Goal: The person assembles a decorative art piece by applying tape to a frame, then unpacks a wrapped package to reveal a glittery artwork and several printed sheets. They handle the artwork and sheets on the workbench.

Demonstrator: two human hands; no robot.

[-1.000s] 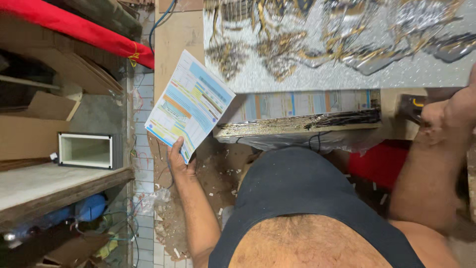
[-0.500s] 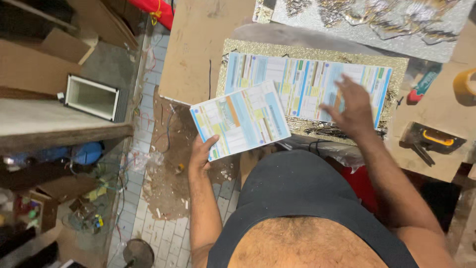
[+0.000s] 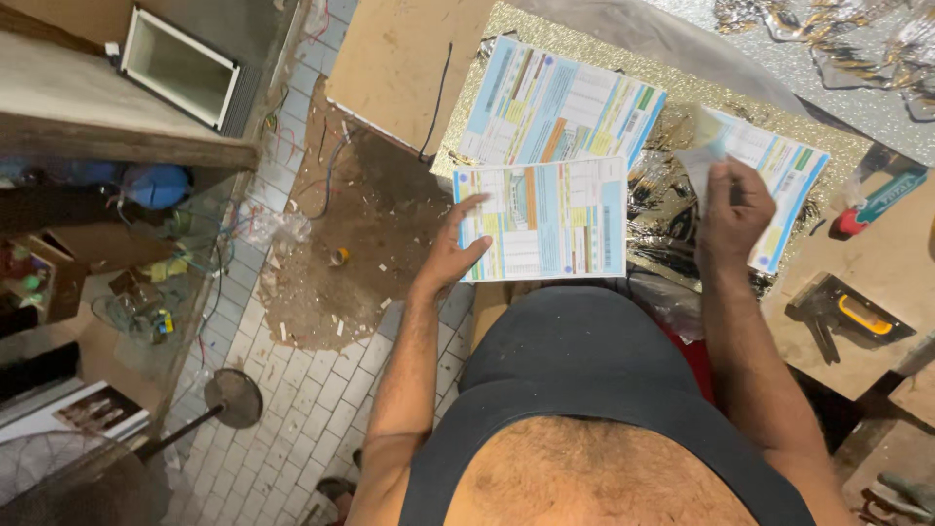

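My left hand point(image 3: 456, 251) lies flat on the left edge of a colourful printed sheet point(image 3: 555, 219) at the near edge of a glittery gold board point(image 3: 682, 97). A second printed sheet point(image 3: 560, 102) lies just beyond it. My right hand point(image 3: 732, 212) is closed on the corner of a third printed sheet point(image 3: 774, 175), lifting it over a crinkled silver foil patch point(image 3: 657, 209). My dark vest fills the bottom of the view.
A brown cardboard panel point(image 3: 399, 58) with a black wire lies left of the sheets. A black-and-orange tool point(image 3: 847, 312) rests on a wooden top at right, a red-capped object point(image 3: 857, 209) beyond it. Dirty tiled floor point(image 3: 321, 253), a white open box point(image 3: 175, 68), and fan base point(image 3: 234, 397) lie left.
The sheet in my left hand has come down onto the board's near edge. My right hand has moved right and taken hold of the far right sheet. The view has shifted left.
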